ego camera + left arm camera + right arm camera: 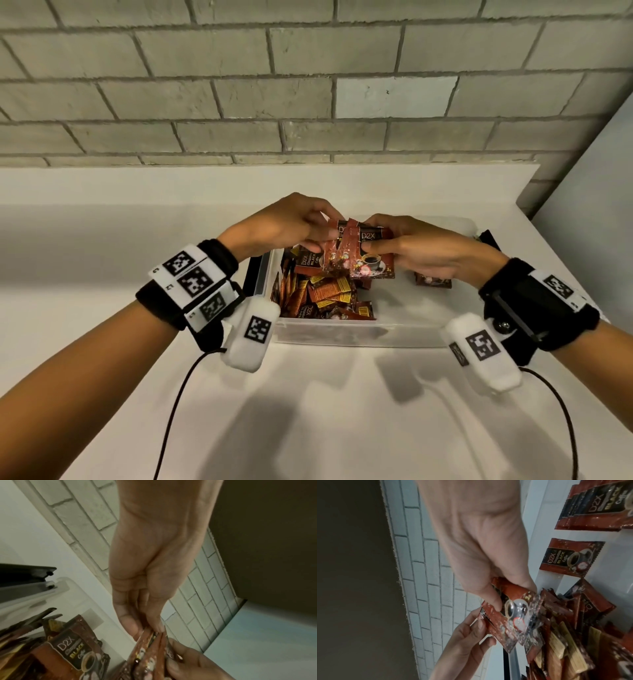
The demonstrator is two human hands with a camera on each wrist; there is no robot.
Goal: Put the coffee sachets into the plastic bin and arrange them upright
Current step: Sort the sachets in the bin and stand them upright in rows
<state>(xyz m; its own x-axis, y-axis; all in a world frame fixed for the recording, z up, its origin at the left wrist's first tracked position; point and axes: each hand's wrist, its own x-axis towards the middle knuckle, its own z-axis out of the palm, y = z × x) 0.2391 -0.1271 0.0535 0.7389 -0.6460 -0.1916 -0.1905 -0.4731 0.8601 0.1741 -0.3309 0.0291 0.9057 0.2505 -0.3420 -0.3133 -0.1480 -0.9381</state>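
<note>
Over the clear plastic bin (342,334), both hands hold one bunch of red-brown coffee sachets (364,262) upright. My left hand (325,240) pinches the bunch's left top corner, and the pinch (151,630) shows close up in the left wrist view. My right hand (373,246) grips the right side, thumb (496,601) pressed on the front sachet (522,615). Several more sachets (325,294) stand or lean packed in the bin's left part. One sachet (432,281) lies flat under my right hand, and a small stack (597,504) lies beyond it.
The bin stands on a white counter (342,411) against a grey brick wall (308,85). Black latch handles sit at the bin's left end (251,277) and right end (488,240). The counter's right edge (582,274) runs close to the bin. Sensor cables (178,394) trail from both wrists.
</note>
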